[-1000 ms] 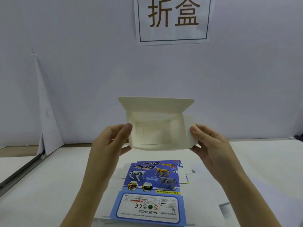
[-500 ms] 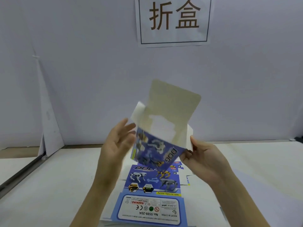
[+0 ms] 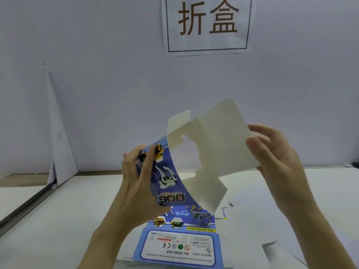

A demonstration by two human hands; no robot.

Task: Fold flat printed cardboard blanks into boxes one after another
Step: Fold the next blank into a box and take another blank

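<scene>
Blue-and-white printed cardboard box blank [image 3: 217,144], half opened, held up between your two hands above the white table [image 3: 58,220].

Left: your left hand [image 3: 136,177] grips the blank's blue picture panel, with the thumb across the printed front and the fingers curled round its edge. Centre: the blank is tilted in the air, clear of the table, with its plain off-white inner face and loose flaps turned toward you. Beneath it on the table lies a stack of flat printed blanks [image 3: 180,241]; the top sheet is blue with robot-dog pictures and a white label panel reading No.5599-20A. On the pale wall above hangs a white paper sign [image 3: 206,24] with two brown characters in a dark frame. Right: your right hand [image 3: 275,158] pinches the blank's large rounded flap, thumb on the inner face, fingers behind.
</scene>
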